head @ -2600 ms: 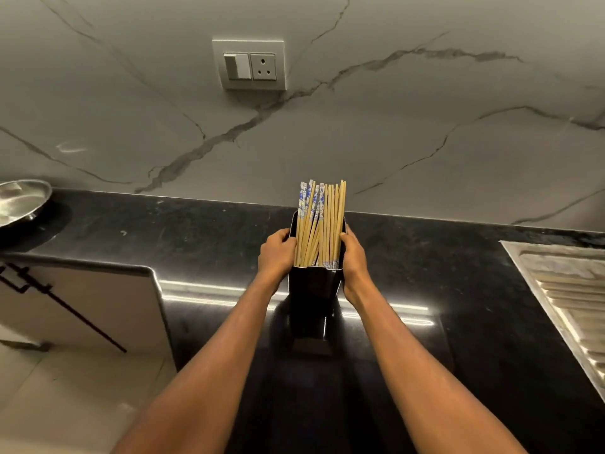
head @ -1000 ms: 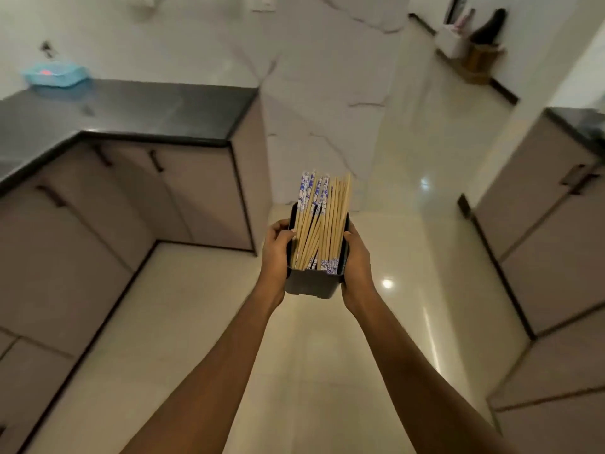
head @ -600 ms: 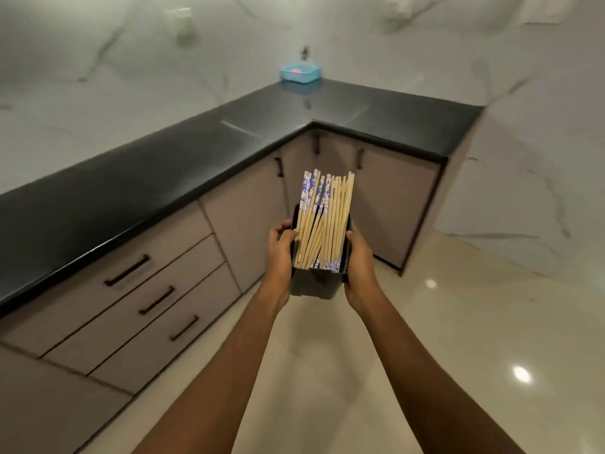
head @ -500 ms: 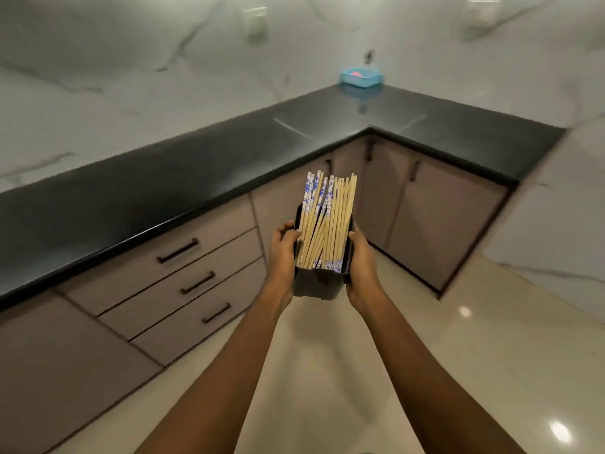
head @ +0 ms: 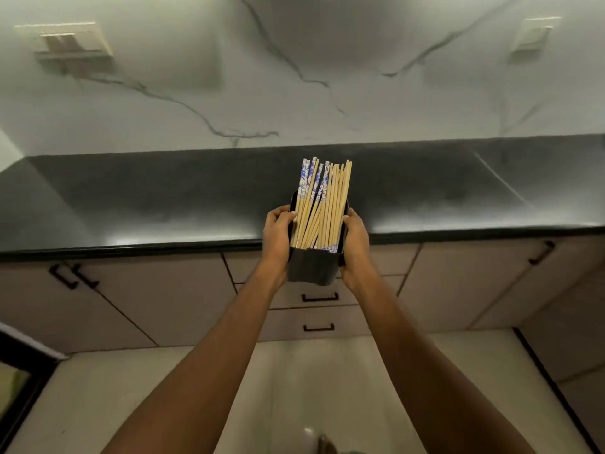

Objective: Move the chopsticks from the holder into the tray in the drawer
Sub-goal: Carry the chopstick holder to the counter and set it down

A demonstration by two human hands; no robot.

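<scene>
Black and ribbed along its near face, the holder (head: 312, 268) hangs in the air between two outstretched arms. On its left wall the left hand (head: 276, 237) grips it with curled fingers, the thumb up at the rim, just beside the nearest sticks. The chopsticks (head: 322, 204) all stand inside the holder, packed close and leaning away from the person; those toward the left have blue-and-white patterned tops, those toward the right are plain pale wood. On the right wall the right hand (head: 355, 240) grips in the same way, thumb at the rim. Holder and hands sit in front of the near edge of a long, glossy black surface (head: 163, 198), apart from it. Under that surface run beige fronts: double doors (head: 131, 290) with dark handles at the left, a stack of shut drawers (head: 319, 311) directly below the holder, and more doors at the right. White marble with grey veins covers the wall (head: 327, 77), with one switch plate (head: 65, 40) at the upper left and another at the upper right. Pale, glossy floor (head: 327, 371) lies below the arms.
</scene>
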